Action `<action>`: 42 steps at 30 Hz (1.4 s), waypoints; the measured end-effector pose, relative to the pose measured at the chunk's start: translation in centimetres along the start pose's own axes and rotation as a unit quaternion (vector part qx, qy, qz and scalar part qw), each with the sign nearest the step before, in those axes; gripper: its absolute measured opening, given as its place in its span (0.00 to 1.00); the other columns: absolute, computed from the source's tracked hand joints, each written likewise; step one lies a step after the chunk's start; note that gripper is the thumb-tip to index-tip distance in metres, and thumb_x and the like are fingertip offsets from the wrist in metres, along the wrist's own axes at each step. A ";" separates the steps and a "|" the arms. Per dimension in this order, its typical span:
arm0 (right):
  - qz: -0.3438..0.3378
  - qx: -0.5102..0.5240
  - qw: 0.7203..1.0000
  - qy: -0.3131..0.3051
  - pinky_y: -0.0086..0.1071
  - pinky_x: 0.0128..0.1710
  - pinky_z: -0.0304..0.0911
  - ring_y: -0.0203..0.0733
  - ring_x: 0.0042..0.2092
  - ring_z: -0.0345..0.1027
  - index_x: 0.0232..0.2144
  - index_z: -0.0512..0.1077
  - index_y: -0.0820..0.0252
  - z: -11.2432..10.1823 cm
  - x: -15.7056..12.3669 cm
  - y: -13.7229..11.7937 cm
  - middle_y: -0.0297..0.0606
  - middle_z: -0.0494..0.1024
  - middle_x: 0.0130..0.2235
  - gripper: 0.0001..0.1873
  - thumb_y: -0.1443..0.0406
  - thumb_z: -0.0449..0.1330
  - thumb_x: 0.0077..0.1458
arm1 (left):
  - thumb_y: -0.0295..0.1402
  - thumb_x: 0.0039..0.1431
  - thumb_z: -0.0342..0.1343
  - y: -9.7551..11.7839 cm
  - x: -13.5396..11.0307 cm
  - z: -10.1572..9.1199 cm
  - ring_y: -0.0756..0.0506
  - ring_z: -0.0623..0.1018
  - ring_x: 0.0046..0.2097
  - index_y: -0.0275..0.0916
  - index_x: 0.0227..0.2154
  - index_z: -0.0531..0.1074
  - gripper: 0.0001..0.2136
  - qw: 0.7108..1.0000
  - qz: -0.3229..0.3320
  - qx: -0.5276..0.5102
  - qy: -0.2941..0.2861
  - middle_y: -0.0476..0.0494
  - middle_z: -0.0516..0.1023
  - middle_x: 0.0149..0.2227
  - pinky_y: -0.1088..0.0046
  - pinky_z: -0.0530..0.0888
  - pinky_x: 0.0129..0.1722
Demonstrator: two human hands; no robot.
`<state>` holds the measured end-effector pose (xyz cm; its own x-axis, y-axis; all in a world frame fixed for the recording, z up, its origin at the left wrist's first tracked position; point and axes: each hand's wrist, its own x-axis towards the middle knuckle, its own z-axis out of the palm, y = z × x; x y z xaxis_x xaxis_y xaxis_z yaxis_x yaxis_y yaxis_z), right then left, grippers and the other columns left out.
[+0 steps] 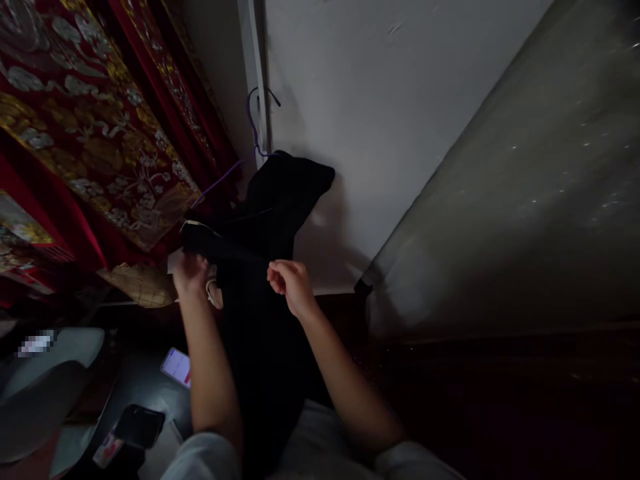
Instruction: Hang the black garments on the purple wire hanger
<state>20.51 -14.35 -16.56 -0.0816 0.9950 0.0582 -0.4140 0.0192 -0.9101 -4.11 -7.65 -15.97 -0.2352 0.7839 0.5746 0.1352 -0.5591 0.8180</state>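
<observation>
A black garment [260, 313] hangs in front of me from a thin purple hanger [253, 123]. Its right shoulder covers the hanger, while the hanger's left arm shows bare. My right hand [291, 285] is closed in a pinch on the cloth near the middle. At the garment's left edge, below a pale strip along its border, my left hand [191, 273] holds the cloth; its fingers are somewhat blurred. Between my hands the fabric is stretched. Dark folds hide the garment's exact kind.
The hanger hooks at a pale vertical edge [263, 67] beside a white panel [380, 87]. Red embroidered cloth [100, 120] hangs at left. Below it are a woven, pointed object [143, 283], a lit phone [176, 367] and a dark case [140, 425] on a dark surface. A grey sheet-like surface [525, 200] stands right.
</observation>
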 end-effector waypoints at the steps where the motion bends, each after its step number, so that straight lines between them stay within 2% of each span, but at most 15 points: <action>1: 0.006 0.002 1.000 0.003 0.26 0.18 0.43 0.29 0.17 0.52 0.17 0.70 0.61 -0.2 -0.5 0.3 0.29 0.61 0.14 0.19 0.54 0.61 0.52 | 0.50 0.75 0.41 -1.2 -2.2 0.3 0.49 0.67 0.25 0.42 0.25 0.63 0.24 0.999 -0.026 -0.024 0.008 0.51 0.65 0.19 0.69 0.71 0.32; 4: 0.011 0.004 1.000 0.027 0.27 0.20 0.44 0.29 0.19 0.52 0.17 0.71 0.61 -1.0 -1.3 0.8 0.30 0.62 0.16 0.19 0.54 0.62 0.51 | 0.49 0.70 0.50 -3.0 -6.9 1.7 0.46 0.73 0.29 0.43 0.25 0.65 0.20 0.991 -0.095 -0.085 0.040 0.50 0.68 0.21 0.66 0.73 0.34; 6: 0.007 0.013 0.997 0.078 0.27 0.21 0.44 0.29 0.21 0.52 0.17 0.70 0.61 -1.8 -1.3 0.8 0.30 0.62 0.18 0.18 0.55 0.63 0.49 | 0.47 0.68 0.55 -2.7 -7.5 2.1 0.47 0.75 0.31 0.43 0.27 0.66 0.16 0.981 -0.126 -0.126 0.074 0.50 0.70 0.23 0.68 0.73 0.35; 10: -0.042 0.026 0.981 0.189 0.28 0.23 0.47 0.31 0.24 0.50 0.17 0.66 0.59 -3.2 -1.1 0.7 0.31 0.63 0.21 0.16 0.57 0.62 0.49 | 0.43 0.60 0.63 0.7 -6.2 2.5 0.48 0.78 0.37 0.42 0.35 0.69 0.12 0.962 -0.159 -0.193 0.108 0.49 0.75 0.32 0.69 0.75 0.40; 15: -0.137 -0.137 0.960 0.203 0.32 0.36 0.62 0.37 0.32 0.62 0.23 0.68 0.58 -3.9 -1.8 0.1 0.34 0.69 0.28 0.17 0.54 0.62 0.56 | 0.42 0.54 0.69 5.3 -7.1 5.7 0.49 0.78 0.38 0.41 0.37 0.75 0.13 0.955 -0.185 -0.223 0.060 0.47 0.77 0.37 0.74 0.75 0.41; 17: -0.195 -0.196 0.945 0.174 0.36 0.50 0.66 0.44 0.45 0.69 0.33 0.72 0.57 -3.8 -2.3 -0.3 0.39 0.75 0.39 0.13 0.54 0.65 0.55 | 0.42 0.56 0.69 6.8 -8.1 7.6 0.48 0.79 0.42 0.42 0.37 0.78 0.12 0.964 -0.170 -0.203 0.025 0.46 0.79 0.40 0.73 0.76 0.45; 20: -0.205 -0.182 0.962 0.001 0.42 0.63 0.61 0.48 0.61 0.67 0.55 0.70 0.53 -3.1 -2.8 -0.6 0.43 0.74 0.57 0.26 0.56 0.68 0.56 | 0.40 0.62 0.65 9.1 -9.1 9.9 0.43 0.79 0.51 0.43 0.38 0.81 0.07 0.984 -0.100 -0.136 -0.063 0.43 0.80 0.47 0.66 0.74 0.55; 22: -0.157 -0.156 0.971 -0.091 0.41 0.62 0.64 0.48 0.61 0.69 0.60 0.67 0.52 -2.7 -2.9 -0.4 0.42 0.74 0.60 0.30 0.58 0.67 0.57 | 0.37 0.65 0.62 10.4 -9.1 11.0 0.42 0.78 0.55 0.43 0.39 0.82 0.06 0.991 -0.040 -0.068 -0.113 0.41 0.80 0.49 0.62 0.71 0.60; 25: -0.101 -0.168 0.976 -0.098 0.38 0.54 0.69 0.48 0.54 0.74 0.54 0.74 0.55 -2.3 -3.0 -0.7 0.40 0.80 0.51 0.21 0.60 0.65 0.58 | 0.39 0.69 0.58 11.1 -8.1 11.8 0.40 0.74 0.60 0.44 0.44 0.82 0.10 0.988 0.035 0.007 -0.149 0.39 0.77 0.54 0.59 0.67 0.64; 28: -0.073 -0.195 0.974 -0.091 0.35 0.42 0.70 0.46 0.42 0.75 0.39 0.78 0.58 -2.7 -2.9 -2.8 0.37 0.82 0.38 0.09 0.63 0.64 0.55 | 0.49 0.72 0.49 9.6 -6.6 11.6 0.40 0.78 0.56 0.44 0.48 0.81 0.19 0.973 0.019 -0.023 -0.229 0.39 0.80 0.50 0.61 0.72 0.60; 30: -0.065 -0.209 0.971 -0.101 0.32 0.32 0.67 0.41 0.32 0.71 0.29 0.77 0.60 -3.5 -2.5 -5.2 0.34 0.78 0.29 0.03 0.65 0.65 0.49 | 0.54 0.70 0.50 7.8 -6.1 10.8 0.42 0.82 0.39 0.43 0.36 0.82 0.23 0.948 -0.025 -0.029 -0.316 0.42 0.82 0.34 0.66 0.78 0.46; 34: -0.179 -0.278 0.942 -0.054 0.28 0.23 0.56 0.33 0.23 0.59 0.15 0.64 0.58 -4.8 0.7 -10.3 0.30 0.65 0.19 0.15 0.67 0.64 0.47 | 0.54 0.59 0.64 4.7 -5.2 7.8 0.48 0.70 0.20 0.42 0.18 0.73 0.23 0.898 -0.059 0.110 -0.422 0.49 0.71 0.18 0.70 0.70 0.27; 37: -0.316 -0.315 0.895 0.003 0.32 0.37 0.68 0.40 0.33 0.72 0.25 0.74 0.58 -4.8 5.4 -11.5 0.35 0.77 0.30 0.04 0.70 0.61 0.49 | 0.48 0.63 0.61 4.3 -3.6 5.0 0.47 0.73 0.24 0.40 0.23 0.75 0.19 0.833 -0.047 0.287 -0.471 0.48 0.74 0.22 0.72 0.66 0.28; 38: -0.323 -0.322 0.890 0.013 0.35 0.43 0.70 0.42 0.39 0.75 0.33 0.78 0.57 -4.6 7.3 -11.3 0.37 0.81 0.38 0.08 0.70 0.60 0.50 | 0.46 0.66 0.58 4.5 -2.9 4.2 0.46 0.75 0.27 0.39 0.26 0.76 0.18 0.809 -0.035 0.340 -0.479 0.45 0.76 0.24 0.72 0.66 0.30; 42: -0.198 -0.389 0.900 0.017 0.42 0.55 0.68 0.50 0.54 0.74 0.45 0.78 0.56 -4.0 13.4 -8.2 0.41 0.81 0.50 0.15 0.66 0.55 0.58 | 0.48 0.71 0.50 6.6 -0.8 2.0 0.44 0.78 0.34 0.36 0.29 0.76 0.22 0.760 0.012 0.456 -0.463 0.40 0.80 0.31 0.70 0.69 0.37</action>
<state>26.43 -0.79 -9.96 -0.0338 0.8974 0.4399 0.3555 0.4222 -0.8339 -1.10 -11.40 -10.97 0.4998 0.8660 0.0158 0.8386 -0.4884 0.2413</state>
